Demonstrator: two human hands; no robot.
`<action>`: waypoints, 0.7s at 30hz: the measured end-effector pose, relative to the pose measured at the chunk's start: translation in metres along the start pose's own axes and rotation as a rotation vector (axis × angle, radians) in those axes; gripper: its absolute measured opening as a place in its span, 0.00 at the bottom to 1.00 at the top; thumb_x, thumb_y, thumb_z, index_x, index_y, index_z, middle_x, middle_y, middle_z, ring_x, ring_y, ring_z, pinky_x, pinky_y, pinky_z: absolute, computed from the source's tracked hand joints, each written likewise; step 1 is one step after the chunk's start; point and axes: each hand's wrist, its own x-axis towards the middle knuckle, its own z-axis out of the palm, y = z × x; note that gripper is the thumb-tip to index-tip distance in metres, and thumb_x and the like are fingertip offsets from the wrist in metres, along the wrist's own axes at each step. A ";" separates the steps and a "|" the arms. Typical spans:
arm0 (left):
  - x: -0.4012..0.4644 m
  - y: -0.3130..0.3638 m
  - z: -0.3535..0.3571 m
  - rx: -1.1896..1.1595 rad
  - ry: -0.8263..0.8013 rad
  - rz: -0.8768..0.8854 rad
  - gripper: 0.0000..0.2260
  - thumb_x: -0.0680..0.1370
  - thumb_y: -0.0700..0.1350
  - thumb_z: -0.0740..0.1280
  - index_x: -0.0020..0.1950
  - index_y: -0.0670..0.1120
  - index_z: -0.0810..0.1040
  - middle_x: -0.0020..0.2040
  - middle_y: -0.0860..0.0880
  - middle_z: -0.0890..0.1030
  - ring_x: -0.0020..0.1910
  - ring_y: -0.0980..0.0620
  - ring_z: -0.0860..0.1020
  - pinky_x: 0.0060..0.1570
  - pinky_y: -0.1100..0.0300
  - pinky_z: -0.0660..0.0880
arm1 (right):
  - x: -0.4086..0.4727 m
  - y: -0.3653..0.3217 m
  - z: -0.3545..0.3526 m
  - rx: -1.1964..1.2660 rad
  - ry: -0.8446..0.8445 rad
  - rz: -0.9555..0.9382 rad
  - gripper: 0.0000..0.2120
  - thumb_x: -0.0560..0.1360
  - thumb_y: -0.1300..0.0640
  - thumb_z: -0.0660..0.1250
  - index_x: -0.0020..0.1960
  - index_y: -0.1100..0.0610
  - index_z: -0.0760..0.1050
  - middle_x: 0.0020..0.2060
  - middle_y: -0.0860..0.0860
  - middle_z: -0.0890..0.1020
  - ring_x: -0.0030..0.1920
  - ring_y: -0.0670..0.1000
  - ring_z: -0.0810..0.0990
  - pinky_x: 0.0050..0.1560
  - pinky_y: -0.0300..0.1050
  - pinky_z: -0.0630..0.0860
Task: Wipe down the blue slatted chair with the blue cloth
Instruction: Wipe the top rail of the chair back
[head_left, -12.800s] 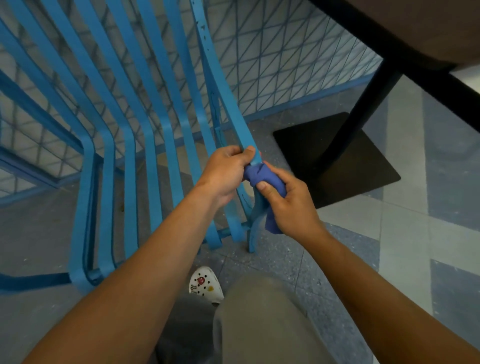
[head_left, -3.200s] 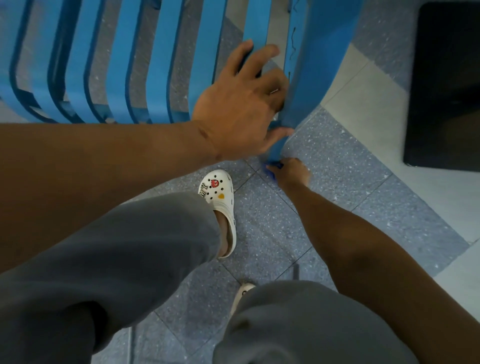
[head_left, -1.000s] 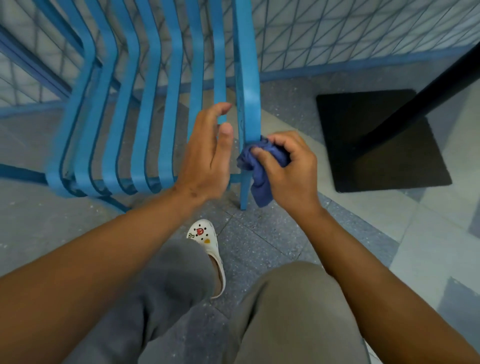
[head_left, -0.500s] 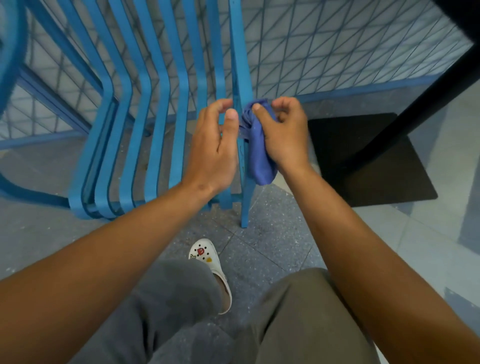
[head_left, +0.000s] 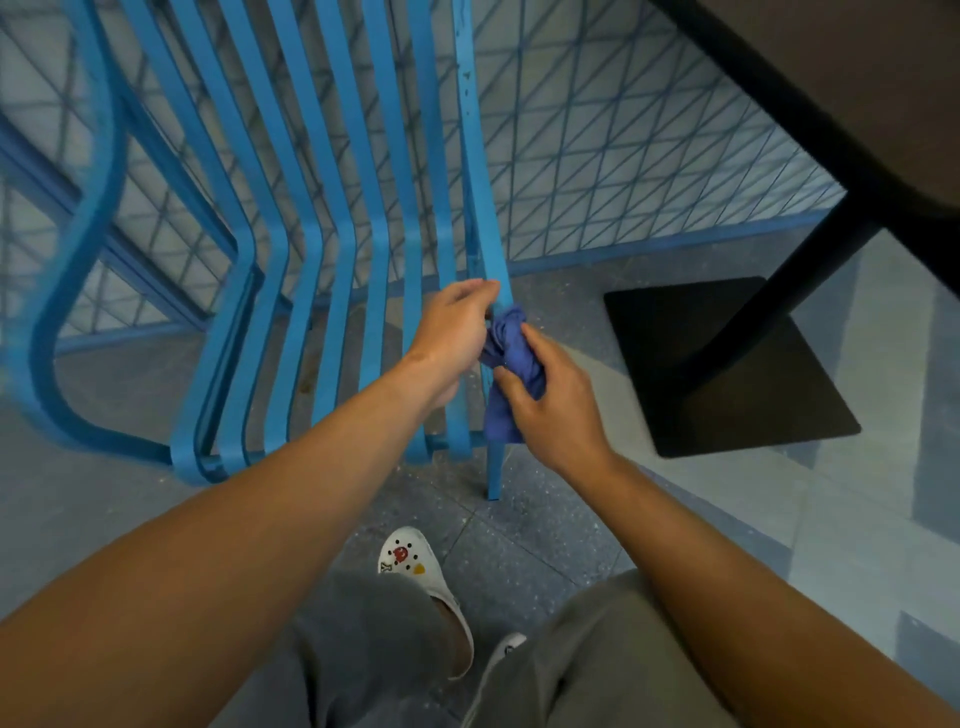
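Note:
The blue slatted chair (head_left: 332, 223) fills the upper left, its curved slats running down to the floor. My right hand (head_left: 550, 400) grips the bunched blue cloth (head_left: 511, 364) and holds it wrapped against the chair's rightmost upright. My left hand (head_left: 452, 332) grips that same upright just above and left of the cloth, fingers curled round its edge. One end of the cloth hangs down below my right hand.
A dark table with a black post (head_left: 769, 291) and square black base plate (head_left: 727, 364) stands close on the right. A wall of blue-lined tiles (head_left: 623, 156) lies behind the chair. My knees and a white clog (head_left: 415, 566) are on the speckled floor below.
Both hands have slid a little down the rightmost upright with the cloth, and my left hand now curls round the upright instead of lying beside it. The view has tilted up.

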 end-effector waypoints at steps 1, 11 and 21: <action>0.000 0.000 0.001 -0.002 -0.008 -0.009 0.11 0.83 0.49 0.65 0.63 0.48 0.77 0.57 0.47 0.81 0.53 0.48 0.80 0.51 0.55 0.75 | 0.000 -0.001 -0.001 0.023 0.009 0.019 0.28 0.78 0.56 0.71 0.76 0.57 0.69 0.69 0.52 0.77 0.68 0.49 0.76 0.69 0.44 0.72; -0.016 -0.007 -0.023 0.079 -0.052 0.011 0.09 0.81 0.47 0.68 0.61 0.54 0.75 0.57 0.49 0.82 0.56 0.48 0.83 0.59 0.50 0.79 | -0.023 -0.012 0.008 0.033 0.000 0.018 0.25 0.78 0.58 0.70 0.74 0.56 0.72 0.64 0.51 0.81 0.62 0.47 0.80 0.63 0.40 0.76; -0.073 -0.032 -0.100 0.343 0.074 0.135 0.13 0.84 0.47 0.64 0.68 0.49 0.73 0.47 0.51 0.81 0.42 0.59 0.81 0.36 0.72 0.74 | -0.080 -0.044 0.054 -0.003 -0.229 -0.122 0.21 0.79 0.54 0.69 0.72 0.54 0.74 0.57 0.52 0.83 0.55 0.51 0.82 0.57 0.49 0.78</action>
